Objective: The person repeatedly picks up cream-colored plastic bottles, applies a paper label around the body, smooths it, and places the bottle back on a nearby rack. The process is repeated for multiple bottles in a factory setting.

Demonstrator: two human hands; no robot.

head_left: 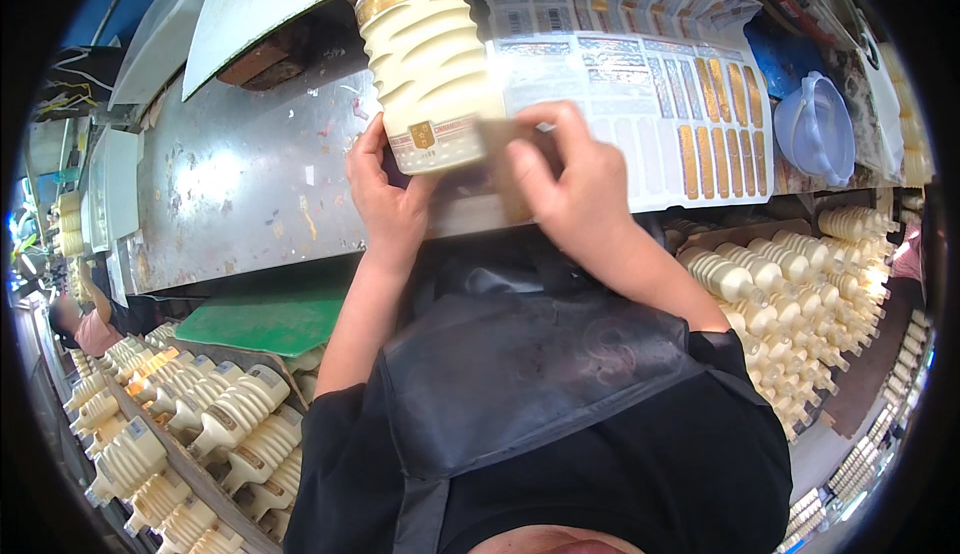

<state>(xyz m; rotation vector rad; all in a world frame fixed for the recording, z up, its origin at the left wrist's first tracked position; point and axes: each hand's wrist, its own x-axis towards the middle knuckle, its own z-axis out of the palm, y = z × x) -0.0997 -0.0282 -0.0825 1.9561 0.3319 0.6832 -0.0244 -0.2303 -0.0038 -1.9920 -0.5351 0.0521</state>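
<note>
A cream plastic bottle (425, 64) with wavy ridges lies on the metal worktop, its neck pointing away from me and resting in a dark holder at the far edge. It bears a gold label near the shoulder and a printed band with a gold emblem near the base. My left hand (388, 194) grips the bottle's base end, thumb on the near side and fingers along the left. Just right of the base, my right hand (580, 169) is closed on a brownish flat piece (508, 164), smeared by motion. Its kind cannot be made out.
Sticker sheets (655, 159) with gold and silver labels cover the worktop's right side. Beyond them stands a light-blue plastic basket (815, 129). Racks of cream bottles (790, 294) fill the right, and more bottles (240, 409) the lower left, near a green board (262, 316). Another person (95, 326) is far left.
</note>
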